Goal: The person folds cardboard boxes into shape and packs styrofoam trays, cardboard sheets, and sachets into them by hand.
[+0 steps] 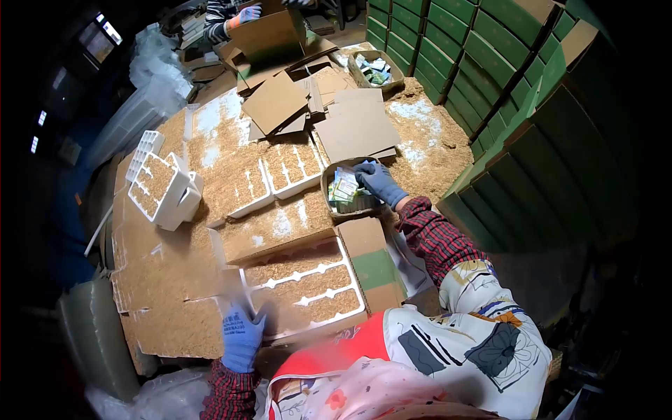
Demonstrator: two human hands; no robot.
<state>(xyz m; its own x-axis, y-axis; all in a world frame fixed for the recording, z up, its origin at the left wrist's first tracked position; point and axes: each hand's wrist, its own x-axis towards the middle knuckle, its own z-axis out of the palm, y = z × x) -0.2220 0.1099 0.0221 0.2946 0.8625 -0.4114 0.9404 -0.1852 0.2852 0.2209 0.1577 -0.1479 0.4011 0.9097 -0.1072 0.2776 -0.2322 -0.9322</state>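
My right hand (pixel 381 182), in a grey-blue glove, reaches over the rim of a small carton (pixel 329 203) filled with small printed packets (pixel 344 185). Its fingers are bent together at the packets, seemingly pinching one; the tips are partly hidden. My left hand (pixel 241 332), in a blue glove, is beside the left edge of a box with a white foam tray (pixel 353 276). Its thumb stands apart, and its stretched fingers are blurred by motion. Brown shavings (pixel 297 271) fill the tray's sections.
Another foam tray (pixel 262 203) lies in shavings ahead; stacked foam pieces (pixel 168 189) stand at left. Cardboard sheets (pixel 353 122) and a second carton of packets (pixel 378 70) lie farther back. Green boxes (pixel 483 63) are stacked at right. A co-worker's gloved hand (pixel 248 14) handles a cardboard box.
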